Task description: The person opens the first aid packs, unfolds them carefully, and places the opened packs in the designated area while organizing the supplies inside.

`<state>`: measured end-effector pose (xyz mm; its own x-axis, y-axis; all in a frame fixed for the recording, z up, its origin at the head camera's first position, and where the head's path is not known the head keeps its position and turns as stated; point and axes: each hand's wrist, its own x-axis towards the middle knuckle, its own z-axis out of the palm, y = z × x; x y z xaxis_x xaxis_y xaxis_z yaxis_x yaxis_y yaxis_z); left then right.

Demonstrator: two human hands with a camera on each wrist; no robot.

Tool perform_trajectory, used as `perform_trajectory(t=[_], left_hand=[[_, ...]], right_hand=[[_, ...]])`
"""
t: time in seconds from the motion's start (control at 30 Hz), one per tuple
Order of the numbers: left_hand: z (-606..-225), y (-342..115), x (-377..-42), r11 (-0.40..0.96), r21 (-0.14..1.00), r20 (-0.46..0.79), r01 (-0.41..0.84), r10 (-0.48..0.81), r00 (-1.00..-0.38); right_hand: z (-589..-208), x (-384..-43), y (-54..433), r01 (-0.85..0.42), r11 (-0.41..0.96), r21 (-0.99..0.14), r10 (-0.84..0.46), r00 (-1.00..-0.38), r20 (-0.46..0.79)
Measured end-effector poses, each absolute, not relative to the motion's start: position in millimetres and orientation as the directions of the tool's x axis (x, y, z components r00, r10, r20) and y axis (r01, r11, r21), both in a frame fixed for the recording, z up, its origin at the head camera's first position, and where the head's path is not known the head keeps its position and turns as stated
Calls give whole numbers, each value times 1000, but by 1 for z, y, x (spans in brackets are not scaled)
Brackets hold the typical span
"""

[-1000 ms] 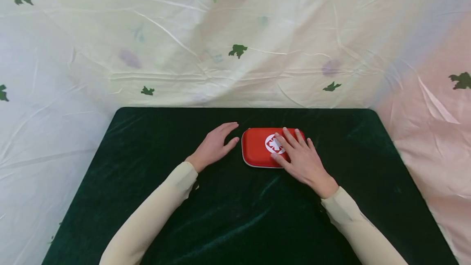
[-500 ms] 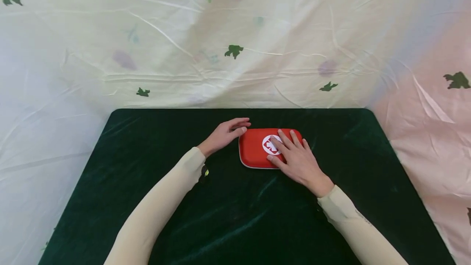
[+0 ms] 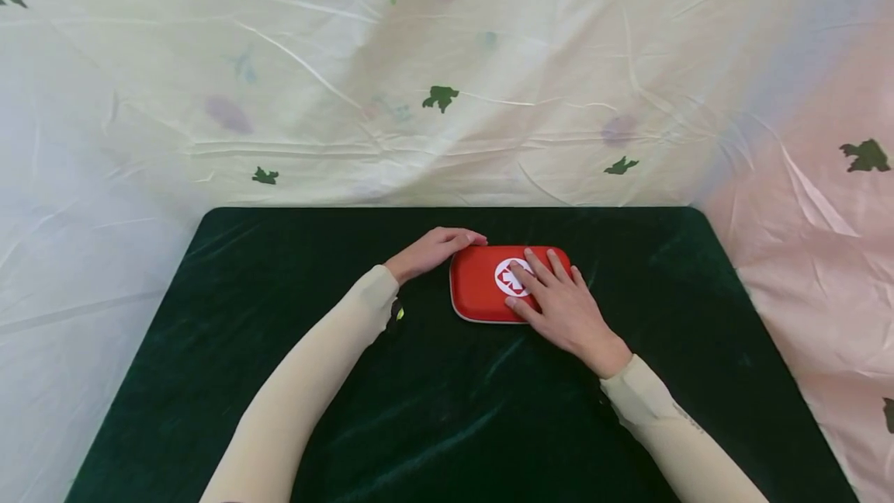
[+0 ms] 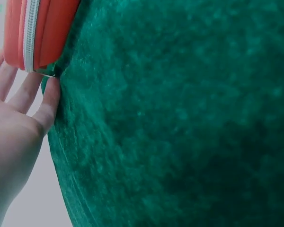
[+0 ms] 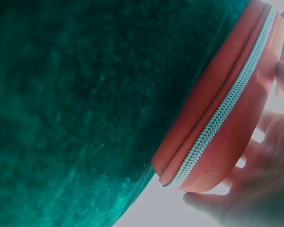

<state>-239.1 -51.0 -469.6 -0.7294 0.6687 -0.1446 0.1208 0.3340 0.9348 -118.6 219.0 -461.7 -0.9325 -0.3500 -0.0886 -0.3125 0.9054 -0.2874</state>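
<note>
A red zippered first-aid case (image 3: 478, 286) with a white emblem lies flat on the dark green cloth. My right hand (image 3: 567, 313) rests spread on the right part of its lid, partly covering the emblem; in the right wrist view the fingers (image 5: 260, 165) lie along the lid. At the case's back left corner is my left hand (image 3: 436, 249), its fingertips touching or very near that edge. A small metal zipper pull (image 4: 46, 73) shows beside these fingers (image 4: 49, 101) in the left wrist view. Whether they pinch anything behind the case is hidden.
The green velvet cloth (image 3: 391, 425) covers a table with rounded back corners. Behind it hangs a pale curtain (image 3: 335, 99) with leaf prints, and a pinkish curtain (image 3: 803, 254) stands on the right side.
My left hand has moved right and slightly away from me, from beside the case to its back left corner. The right hand stays resting on the lid. The view has shifted slightly.
</note>
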Motion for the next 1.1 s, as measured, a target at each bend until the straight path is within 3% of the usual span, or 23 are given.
perform_trajectory(t=[0.37, 0.8, 1.1], left_hand=[[-472, -58, -249, 435, 894, -211, 105, 617, -758], [-473, -69, -253, 545, 793, -190, 273, 647, -739], [-469, -69, -254, 565, 779, -206, 271, 640, -741]], right_hand=[[-462, -118, 217, -317, 899, -304, -355, -932, -78], [-463, -118, 220, -308, 901, -306, -350, -932, -92], [-461, -118, 220, -313, 900, -304, -355, -930, -93]])
